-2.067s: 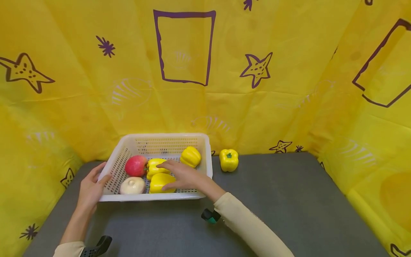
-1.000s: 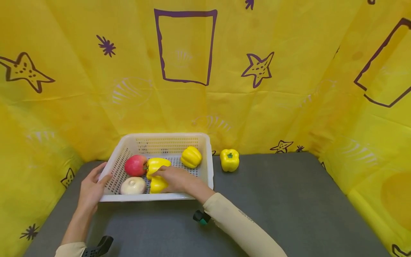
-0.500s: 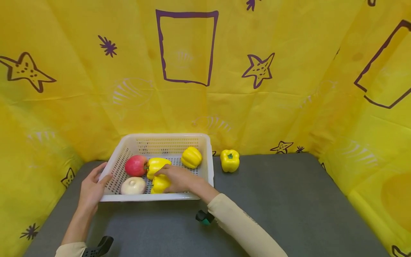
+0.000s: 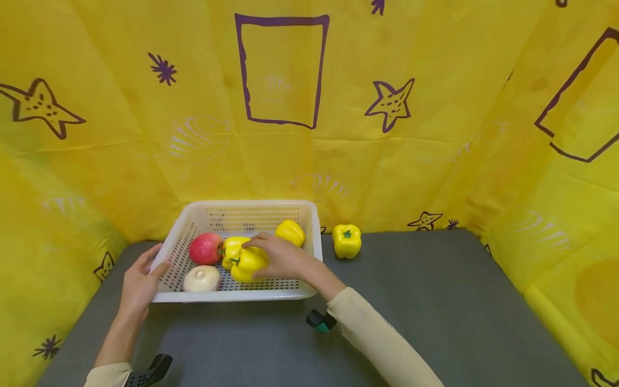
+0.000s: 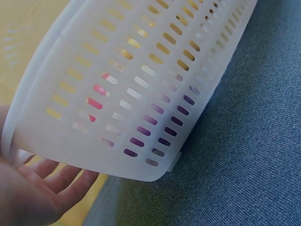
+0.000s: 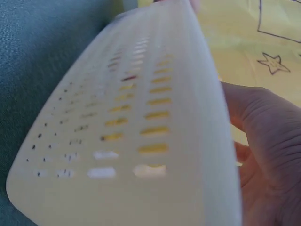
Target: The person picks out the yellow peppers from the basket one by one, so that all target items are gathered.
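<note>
A white plastic basket (image 4: 232, 296) with slotted walls stands on the grey table. My left hand (image 4: 137, 282) grips its left end, thumb over the rim; in the left wrist view the fingers (image 5: 70, 186) curl at the basket's corner. Inside the basket, my right hand (image 4: 285, 258) holds a yellow bell pepper (image 4: 246, 266) by its right side, its green stem facing left. Behind that pepper sits a second yellow bell pepper (image 4: 229, 250), partly covered. At the left lie a red round fruit (image 4: 205, 249) and a whitish round vegetable (image 4: 201, 279) with a knob on top.
Another yellow bell pepper (image 4: 290, 232) lies in the basket's back right corner. One more yellow bell pepper (image 4: 346, 241) stands on the table (image 4: 435, 301) right of the basket. A yellow patterned cloth (image 4: 271, 161) hangs behind and along both sides.
My right hand first reached down around the front yellow bell pepper; now it has raised and tilted it, stem showing, away from the basket's front wall. My left hand stays on the basket.
</note>
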Available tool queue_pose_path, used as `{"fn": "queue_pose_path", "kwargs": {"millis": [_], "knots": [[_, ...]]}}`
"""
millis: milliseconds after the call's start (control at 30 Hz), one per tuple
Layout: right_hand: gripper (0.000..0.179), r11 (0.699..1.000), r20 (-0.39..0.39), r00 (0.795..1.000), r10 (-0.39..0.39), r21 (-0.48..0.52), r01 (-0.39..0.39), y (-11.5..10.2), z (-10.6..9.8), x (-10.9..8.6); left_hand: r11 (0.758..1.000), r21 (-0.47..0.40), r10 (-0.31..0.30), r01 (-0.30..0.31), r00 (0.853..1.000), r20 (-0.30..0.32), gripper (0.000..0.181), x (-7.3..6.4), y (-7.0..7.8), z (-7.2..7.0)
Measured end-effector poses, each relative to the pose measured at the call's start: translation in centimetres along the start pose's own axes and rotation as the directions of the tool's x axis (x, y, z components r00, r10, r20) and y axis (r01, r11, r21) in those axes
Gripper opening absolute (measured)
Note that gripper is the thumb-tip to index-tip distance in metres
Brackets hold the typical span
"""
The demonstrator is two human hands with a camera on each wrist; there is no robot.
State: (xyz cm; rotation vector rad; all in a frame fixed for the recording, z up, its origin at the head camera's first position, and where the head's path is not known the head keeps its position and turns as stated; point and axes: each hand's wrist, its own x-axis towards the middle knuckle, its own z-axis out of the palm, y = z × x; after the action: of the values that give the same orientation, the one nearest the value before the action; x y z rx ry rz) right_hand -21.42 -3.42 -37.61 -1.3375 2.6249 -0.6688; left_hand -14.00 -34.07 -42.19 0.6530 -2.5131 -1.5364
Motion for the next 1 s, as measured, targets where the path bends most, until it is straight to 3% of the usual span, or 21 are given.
{"fn": "queue_pose_path", "kwargs": {"millis": [467, 733, 1000], "knots": [[0.065, 0.987, -0.142, 0.989, -0.03, 0.151, 0.052, 1.4, -2.8, -1.9, 1.0, -0.008, -0.001, 0.001, 1.0, 0.001, 0.061, 0.0, 0.2, 0.2], [0.066, 0.923, -0.238, 0.971, 0.002, 0.374, 0.09, 2.5, -3.9, -2.9, 1.0, 0.007, -0.008, 0.008, 1.0, -0.006, 0.061, -0.1, 0.2, 0.2], [0.066, 0.906, -0.319, 0.946, 0.062, 0.416, 0.081, 3.7, -4.5, -3.9, 1.0, 0.006, 0.004, -0.004, 1.0, -0.018, 0.061, 0.0, 0.0, 0.2]]}}
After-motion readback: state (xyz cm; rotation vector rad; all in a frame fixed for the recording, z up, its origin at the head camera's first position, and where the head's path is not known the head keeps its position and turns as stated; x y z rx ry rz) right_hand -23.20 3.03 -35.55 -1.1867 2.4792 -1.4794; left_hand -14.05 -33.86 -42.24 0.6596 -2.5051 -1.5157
